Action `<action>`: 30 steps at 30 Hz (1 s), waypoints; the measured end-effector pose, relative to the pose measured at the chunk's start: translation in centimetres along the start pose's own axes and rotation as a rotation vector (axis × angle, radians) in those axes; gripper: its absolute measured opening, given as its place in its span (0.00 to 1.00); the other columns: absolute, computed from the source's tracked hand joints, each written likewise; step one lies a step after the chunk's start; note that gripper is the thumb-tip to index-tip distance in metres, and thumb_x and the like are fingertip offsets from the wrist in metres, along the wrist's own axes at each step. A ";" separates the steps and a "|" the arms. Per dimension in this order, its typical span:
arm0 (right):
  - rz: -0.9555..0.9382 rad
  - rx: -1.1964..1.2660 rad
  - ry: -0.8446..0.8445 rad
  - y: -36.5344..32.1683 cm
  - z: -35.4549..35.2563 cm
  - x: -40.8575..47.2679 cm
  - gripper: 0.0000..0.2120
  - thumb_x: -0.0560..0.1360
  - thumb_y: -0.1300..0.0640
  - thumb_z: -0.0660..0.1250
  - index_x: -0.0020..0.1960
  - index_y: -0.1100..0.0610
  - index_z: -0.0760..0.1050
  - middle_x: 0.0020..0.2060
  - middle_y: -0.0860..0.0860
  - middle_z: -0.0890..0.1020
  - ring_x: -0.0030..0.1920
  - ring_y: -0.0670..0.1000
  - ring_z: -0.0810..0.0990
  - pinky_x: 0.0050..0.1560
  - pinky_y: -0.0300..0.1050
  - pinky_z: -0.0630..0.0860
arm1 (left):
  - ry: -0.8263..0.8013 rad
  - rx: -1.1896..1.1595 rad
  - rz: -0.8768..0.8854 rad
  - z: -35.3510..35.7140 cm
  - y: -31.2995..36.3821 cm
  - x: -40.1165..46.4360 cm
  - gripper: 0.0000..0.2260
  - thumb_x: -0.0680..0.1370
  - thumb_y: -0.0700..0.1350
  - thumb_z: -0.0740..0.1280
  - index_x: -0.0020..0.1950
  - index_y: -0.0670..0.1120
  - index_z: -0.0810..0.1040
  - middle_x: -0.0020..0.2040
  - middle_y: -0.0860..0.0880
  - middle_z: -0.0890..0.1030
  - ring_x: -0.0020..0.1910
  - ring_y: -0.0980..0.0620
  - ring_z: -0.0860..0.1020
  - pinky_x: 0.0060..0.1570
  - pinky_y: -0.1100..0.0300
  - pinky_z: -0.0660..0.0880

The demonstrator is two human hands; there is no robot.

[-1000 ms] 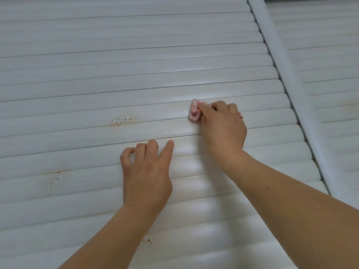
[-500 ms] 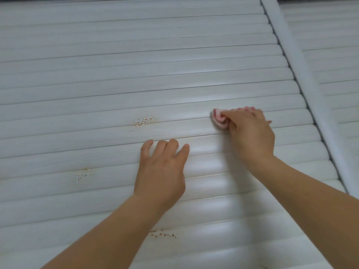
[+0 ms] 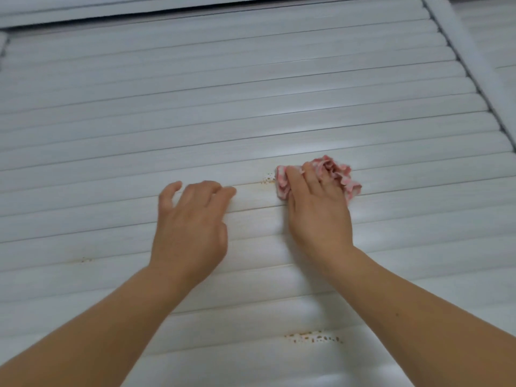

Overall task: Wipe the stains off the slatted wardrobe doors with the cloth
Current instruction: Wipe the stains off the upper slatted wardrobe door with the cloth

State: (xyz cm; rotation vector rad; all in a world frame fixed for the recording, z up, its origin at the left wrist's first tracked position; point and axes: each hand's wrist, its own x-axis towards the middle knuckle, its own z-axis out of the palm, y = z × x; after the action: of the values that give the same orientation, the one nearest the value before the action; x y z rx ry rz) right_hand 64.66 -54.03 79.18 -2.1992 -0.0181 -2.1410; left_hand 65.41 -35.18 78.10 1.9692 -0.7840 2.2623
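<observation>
A white slatted wardrobe door (image 3: 223,101) fills the view. My right hand (image 3: 318,213) holds a crumpled pink-and-white cloth (image 3: 339,174) and presses it against a slat, fingers bent over it. A patch of small brown specks (image 3: 267,179) shows just left of the cloth's edge. A second brown speckled stain (image 3: 314,337) lies several slats lower, between my forearms. Far to the left is a faint small mark (image 3: 86,259). My left hand (image 3: 192,222) rests on the slats left of the cloth, its fingers loosely bent and holding nothing.
The door's top rail (image 3: 111,9) runs along the upper edge. A white vertical frame post (image 3: 472,54) bounds the door on the right, and a neighbouring slatted door (image 3: 502,37) lies beyond it.
My right hand has slid the cloth leftward along the slat onto the speckled stain, covering most of it. The view has shifted, and my left hand stays resting on the slats.
</observation>
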 end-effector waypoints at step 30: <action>0.200 -0.362 -0.094 -1.4 -4.7 1.1 0.16 0.78 0.62 0.54 0.63 0.58 0.72 0.61 0.56 0.68 0.61 0.59 0.64 0.49 0.50 0.65 | 0.054 0.012 -0.135 2.2 -5.2 -2.3 0.20 0.64 0.37 0.60 0.53 0.44 0.82 0.53 0.45 0.82 0.48 0.45 0.81 0.62 0.49 0.55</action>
State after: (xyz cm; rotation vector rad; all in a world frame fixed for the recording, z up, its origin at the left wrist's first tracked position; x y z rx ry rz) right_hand 59.93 -52.95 80.43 -2.3607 0.6028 -2.0603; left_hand 69.68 -30.85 77.88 1.8946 -0.6134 2.2378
